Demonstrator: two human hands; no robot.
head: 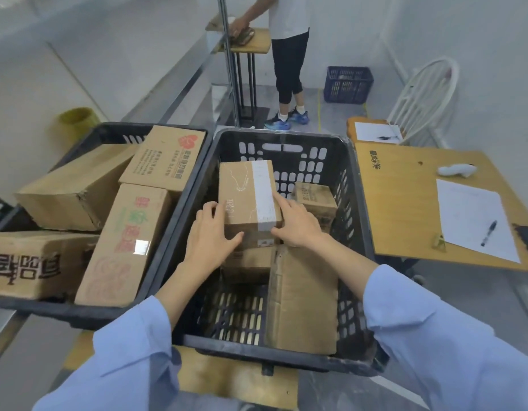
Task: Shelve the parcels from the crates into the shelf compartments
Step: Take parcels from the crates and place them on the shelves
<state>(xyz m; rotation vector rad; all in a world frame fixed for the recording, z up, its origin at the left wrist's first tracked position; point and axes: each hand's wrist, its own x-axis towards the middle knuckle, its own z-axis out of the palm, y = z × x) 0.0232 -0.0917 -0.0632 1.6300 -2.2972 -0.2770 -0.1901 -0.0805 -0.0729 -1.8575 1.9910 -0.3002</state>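
Note:
A brown cardboard parcel (pixel 245 191) with a white tape strip stands inside the right black crate (pixel 286 358). My left hand (pixel 210 232) grips its near left corner, thumb on the front face. My right hand (pixel 296 223) holds its near right edge, index finger stretched along the tape. Under and beside it lie a small printed box (pixel 316 197) and a flat long parcel (pixel 304 298). The left black crate (pixel 79 314) holds several larger printed cartons (pixel 123 244).
A wooden desk (pixel 405 203) with a paper sheet and pen (pixel 489 228) stands right of the crates. A person (pixel 289 54) stands at a small stand behind. A blue crate (pixel 348 84) and white chair (pixel 422 99) sit at the back right.

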